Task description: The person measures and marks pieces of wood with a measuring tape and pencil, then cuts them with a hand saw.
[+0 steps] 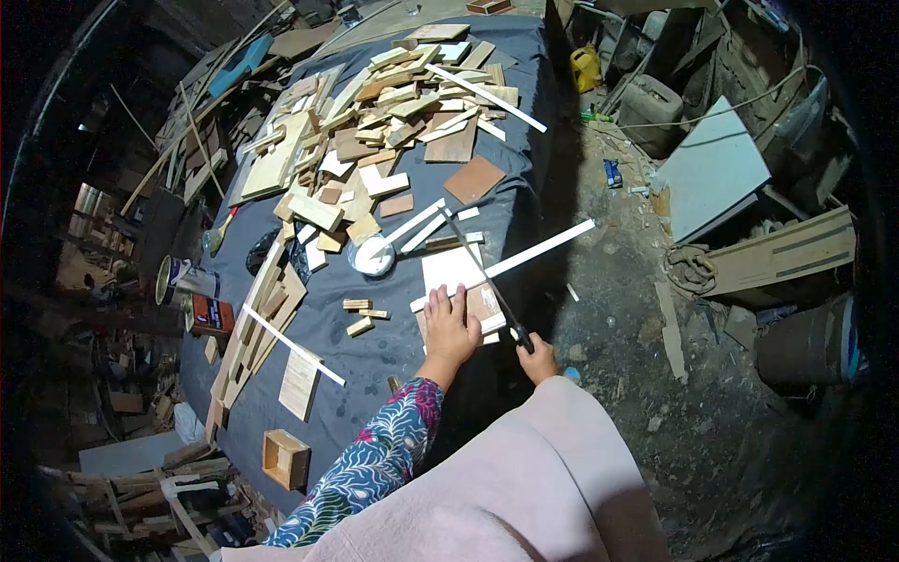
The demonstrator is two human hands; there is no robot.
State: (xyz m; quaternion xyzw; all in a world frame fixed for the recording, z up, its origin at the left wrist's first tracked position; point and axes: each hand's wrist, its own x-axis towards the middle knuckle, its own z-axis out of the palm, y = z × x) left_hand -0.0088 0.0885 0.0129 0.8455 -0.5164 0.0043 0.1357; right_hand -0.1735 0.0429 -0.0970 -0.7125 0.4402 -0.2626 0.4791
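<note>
Nothing legible: the lettering on tins and packets is too small.

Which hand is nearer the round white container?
Left. The left hand presses on the white strip, near-right of the round white container; the right hand grips the saw, farther right.

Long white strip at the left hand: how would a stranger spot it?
On the table draped in dark blue-grey cloth, the left hand touches a long white strip. Unlike nearby strips, it crosses the thin metal saw and juts beyond the table's right edge.
</note>
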